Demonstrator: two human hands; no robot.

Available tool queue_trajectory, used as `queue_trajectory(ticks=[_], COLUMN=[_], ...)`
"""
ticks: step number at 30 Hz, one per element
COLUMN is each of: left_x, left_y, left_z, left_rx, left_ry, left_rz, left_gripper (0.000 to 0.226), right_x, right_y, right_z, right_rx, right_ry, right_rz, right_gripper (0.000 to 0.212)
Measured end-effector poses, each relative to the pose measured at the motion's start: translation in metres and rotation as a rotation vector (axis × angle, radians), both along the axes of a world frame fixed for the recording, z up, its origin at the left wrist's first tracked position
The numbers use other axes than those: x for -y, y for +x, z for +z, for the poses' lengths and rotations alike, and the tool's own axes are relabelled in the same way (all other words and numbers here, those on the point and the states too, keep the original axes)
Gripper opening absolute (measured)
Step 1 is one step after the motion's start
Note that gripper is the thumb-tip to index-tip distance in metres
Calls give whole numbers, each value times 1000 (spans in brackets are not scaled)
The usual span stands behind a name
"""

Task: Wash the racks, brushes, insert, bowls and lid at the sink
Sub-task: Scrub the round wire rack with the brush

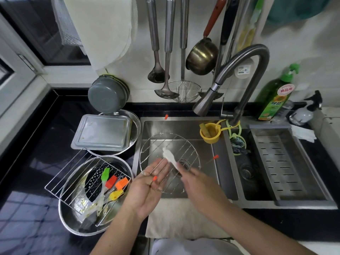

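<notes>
Head view: scrubbing of the round wire rack (pixel 169 162) is the step in hand. The rack is held tilted over the left basin of the sink (pixel 217 162), its lower rim toward the front edge. The left hand (pixel 147 190) supports it from beneath, palm up, fingers nearly straight and passing under the wires; nothing is clenched. The right hand (pixel 198 183) is motion-blurred; it appears to pinch a white cloth or sponge (pixel 170 157) against the wires, though the finger positions cannot be resolved.

Recommended procedure: stroke along each wire rather than across, then rotate the rack on the left palm to reach the far rim and the orange-tipped feet (pixel 155 178). Keep the rack over the basin so runoff stays off the counter. No water is visible at the faucet (pixel 204 103); a rinse is judged still outstanding.

Remaining items stand on the counter left of the sink: the rectangular rack (pixel 60 183) lies across the steel bowl (pixel 70 214) holding the silicone brushes (pixel 110 184) and the perforated insert (pixel 95 179); the grey lid (pixel 103 133) rests behind it.
</notes>
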State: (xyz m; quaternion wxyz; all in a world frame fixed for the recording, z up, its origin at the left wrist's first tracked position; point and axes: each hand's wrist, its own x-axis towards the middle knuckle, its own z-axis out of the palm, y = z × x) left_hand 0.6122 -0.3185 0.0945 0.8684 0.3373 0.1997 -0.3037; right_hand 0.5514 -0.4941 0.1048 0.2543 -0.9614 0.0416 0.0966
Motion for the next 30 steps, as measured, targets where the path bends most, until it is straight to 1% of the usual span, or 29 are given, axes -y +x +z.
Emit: queue_trajectory(ticks=[2, 3, 4, 5, 6, 7, 10, 11, 13, 15, 16, 18, 19, 20, 23, 24, 27, 28, 30], left_x=[0, -1, -1, -1, -2, -2, -7, -9, -10, -7, -6, -5, -5, -4, -3, -3, -10, -13, -13], left_y=[0, 1, 2, 2, 2, 2, 7, 8, 6, 2, 0, 0, 1, 1, -1, -1, 2, 2, 2], left_z=[1, 1, 2, 2, 3, 4, 6, 6, 7, 10, 11, 12, 13, 13, 15, 15, 13, 12, 12], left_rx=[-7, -11, -18, -22, -23, -18, -6, -10, -11, -9, -7, 0, 1, -1, -10, -8, -10, -16, -29], left_ry=[7, 10, 3, -10, -22, -29, -28, -24, -13, -8, -8, -3, 5, 15, 25, 23, 25, 29, 39], left_rz=[40, 58, 72, 84, 96, 107, 115, 111, 85, 65, 63, 73, 81, 84, 71, 77, 113, 108, 82], left_gripper=[80, 81, 82, 82, 82, 82, 81, 80, 77, 81, 84, 87, 87, 87, 86, 86, 86, 87, 87], right_x=[-18, -19, -12, -3, 3, 4, -14, -12, 8, 18, 15, -7, -14, -12, 8, 7, -17, -11, 11], right_y=[-17, -21, -17, -10, -6, -7, -26, -23, 2, 21, 24, 17, 12, 16, 41, 41, 20, 23, 40], right_z=[9, 10, 7, 3, 1, 0, 9, 11, 8, 8, 9, 11, 11, 9, 6, 6, 14, 15, 14], right_rx=[-34, -39, -13, 14, 27, 26, -39, -24, 51, 70, 76, 55, 50, 72, 92, 80, 0, 19, 61], right_ry=[76, 73, 42, 7, -5, 10, 58, 39, -57, -66, -30, 60, 67, 43, -71, -67, 12, 10, -62], right_rz=[193, 237, 206, 118, 39, 17, 228, 226, 38, -124, -132, -34, 22, 18, -191, -169, 81, 70, -101], right_gripper=[56, 54, 54, 54, 54, 55, 59, 61, 64, 63, 62, 64, 65, 66, 64, 64, 60, 56, 51])
